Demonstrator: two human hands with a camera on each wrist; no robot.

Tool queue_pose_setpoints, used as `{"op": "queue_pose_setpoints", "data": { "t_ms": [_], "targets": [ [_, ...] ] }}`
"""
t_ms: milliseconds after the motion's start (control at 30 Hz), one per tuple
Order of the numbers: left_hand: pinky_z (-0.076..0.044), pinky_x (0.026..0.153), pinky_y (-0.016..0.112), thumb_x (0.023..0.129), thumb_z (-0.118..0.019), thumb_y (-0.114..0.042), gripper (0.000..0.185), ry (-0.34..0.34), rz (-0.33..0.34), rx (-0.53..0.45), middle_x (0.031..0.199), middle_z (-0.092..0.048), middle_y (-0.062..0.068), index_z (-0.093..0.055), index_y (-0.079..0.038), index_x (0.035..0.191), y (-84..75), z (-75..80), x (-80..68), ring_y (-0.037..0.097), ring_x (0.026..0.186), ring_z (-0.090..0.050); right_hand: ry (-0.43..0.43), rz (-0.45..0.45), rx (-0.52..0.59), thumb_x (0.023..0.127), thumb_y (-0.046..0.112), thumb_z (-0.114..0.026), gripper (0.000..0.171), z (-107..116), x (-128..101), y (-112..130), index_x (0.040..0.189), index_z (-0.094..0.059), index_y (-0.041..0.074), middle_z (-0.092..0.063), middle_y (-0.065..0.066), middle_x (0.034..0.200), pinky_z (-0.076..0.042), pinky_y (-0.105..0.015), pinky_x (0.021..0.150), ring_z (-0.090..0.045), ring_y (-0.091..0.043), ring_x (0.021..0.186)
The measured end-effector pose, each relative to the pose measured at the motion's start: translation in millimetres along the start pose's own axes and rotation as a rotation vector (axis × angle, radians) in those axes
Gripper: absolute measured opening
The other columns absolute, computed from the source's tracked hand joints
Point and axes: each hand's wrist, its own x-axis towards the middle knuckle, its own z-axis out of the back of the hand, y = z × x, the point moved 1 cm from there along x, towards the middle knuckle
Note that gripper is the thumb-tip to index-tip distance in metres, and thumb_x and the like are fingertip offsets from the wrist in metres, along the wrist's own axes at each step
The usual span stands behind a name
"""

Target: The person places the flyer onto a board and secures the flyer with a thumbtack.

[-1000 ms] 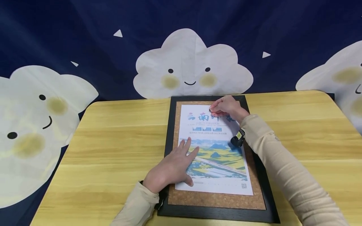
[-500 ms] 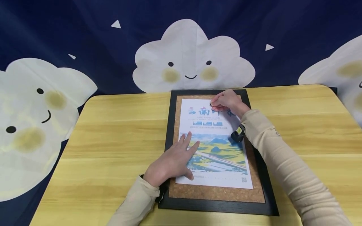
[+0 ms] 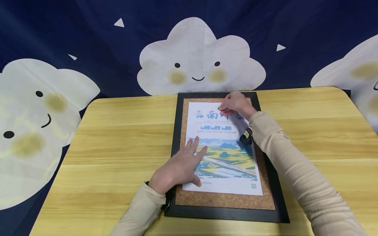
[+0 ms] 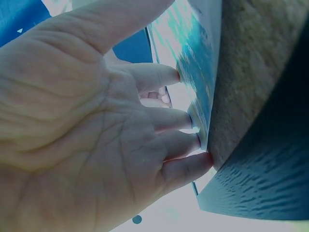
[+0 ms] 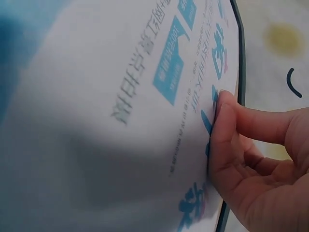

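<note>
A printed poster [image 3: 227,131] with a coloured landscape lies on a cork board [image 3: 224,200] in a black frame. My left hand [image 3: 180,168] rests on the poster's lower left with its fingers spread; in the left wrist view its fingertips [image 4: 197,140] touch the sheet near the edge. At the top of the poster, my right hand [image 3: 234,104] pinches a small dark object [image 3: 219,108] between thumb and fingers, against the paper beside the large blue characters. The right wrist view shows the thumb and forefinger [image 5: 224,113] pressed together at the sheet; the small object is hidden there.
The board's black frame [image 3: 227,213] lies on a yellow wood-grain table [image 3: 118,147]. Behind the table hangs a dark blue cloth [image 3: 224,16] with smiling white clouds.
The head view has tilted down slightly, so the whole scene sits higher. Both hands keep nearly the same places on the poster, the right one still pinching the small dark object.
</note>
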Motion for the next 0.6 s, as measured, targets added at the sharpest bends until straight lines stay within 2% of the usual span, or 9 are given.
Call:
{"op": "queue_pose_setpoints", "data": {
  "t_ms": [300, 600],
  "targets": [
    [-0.019, 0.124, 0.052, 0.081, -0.091, -0.033, 0.107, -0.004, 0.000, 0.005, 0.173, 0.001, 0.015, -0.028, -0.013, 0.165, -0.8, -2.3, 1.8, 0.035, 0.158, 0.001, 0.016, -0.005, -0.110, 0.095, 0.000, -0.070, 0.010, 1.7, 2.6, 4.5, 0.095, -0.062, -0.004, -0.070, -0.007, 0.068, -0.056, -0.023, 0.057, -0.068, -0.011, 0.055],
    [-0.020, 0.124, 0.052, 0.082, -0.090, -0.033, 0.106, 0.001, 0.003, 0.011, 0.173, 0.001, 0.016, -0.028, -0.013, 0.165, 1.5, -1.5, 2.4, 0.037, 0.158, 0.000, 0.021, 0.006, -0.170, 0.093, -0.001, -0.070, 0.009, -2.4, 8.3, 7.1, 0.097, -0.064, -0.007, -0.068, -0.006, 0.065, -0.055, -0.023, 0.052, -0.066, -0.010, 0.052]
  ]
}}
